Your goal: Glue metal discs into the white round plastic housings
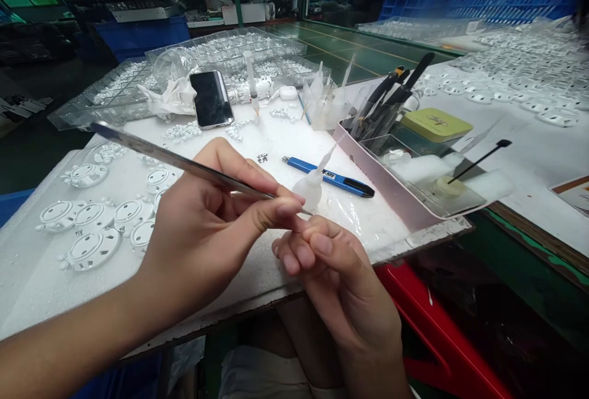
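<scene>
My left hand is closed round a slim dark metal tool that looks like tweezers, its back end rising up to the left. The tool's tip reaches my right hand, where the two hands meet above the board's front edge. Thumb and fingertips of the right hand are pinched together; whatever sits between them is too small or too hidden to name. Just behind the fingertips stands a translucent squeeze bottle with a thin nozzle. A blue pen-shaped tool lies beyond it.
Several round white plastic parts lie at left on the white foam board. A phone, small white pieces and clear trays are behind. At right stand a tool box and a yellow-green tin.
</scene>
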